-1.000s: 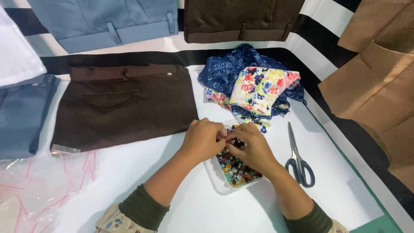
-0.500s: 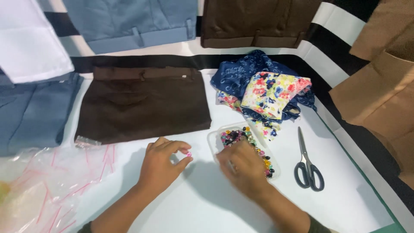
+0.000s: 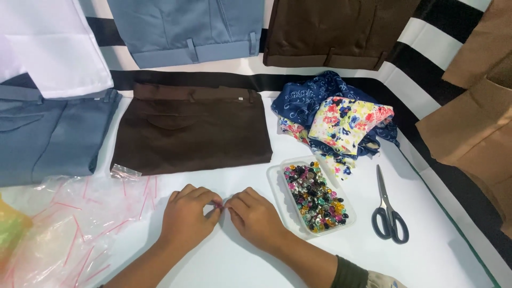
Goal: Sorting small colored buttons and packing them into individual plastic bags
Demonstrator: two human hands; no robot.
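My left hand [image 3: 186,221] and my right hand [image 3: 257,218] rest on the white table, fingertips meeting over a tiny pinkish object [image 3: 222,205] pinched between them; what it is cannot be made out. Just right of my right hand sits a clear plastic tray [image 3: 277,180] full of several coloured buttons [image 3: 314,198]. Folded dark brown trousers [image 3: 194,130] lie beyond my hands.
Black-handled scissors [image 3: 389,210] lie right of the tray. Floral and blue patterned fabric [image 3: 341,120] is bunched behind it. Clear plastic bags with red strips [image 3: 69,224] lie at left. Blue trousers [image 3: 48,136], light blue trousers [image 3: 186,29], brown trousers [image 3: 336,29] and tan fabric [image 3: 472,122] surround the table.
Both hands left the button tray and moved left onto the bare table, where their fingertips came together. The camera view shifted slightly.
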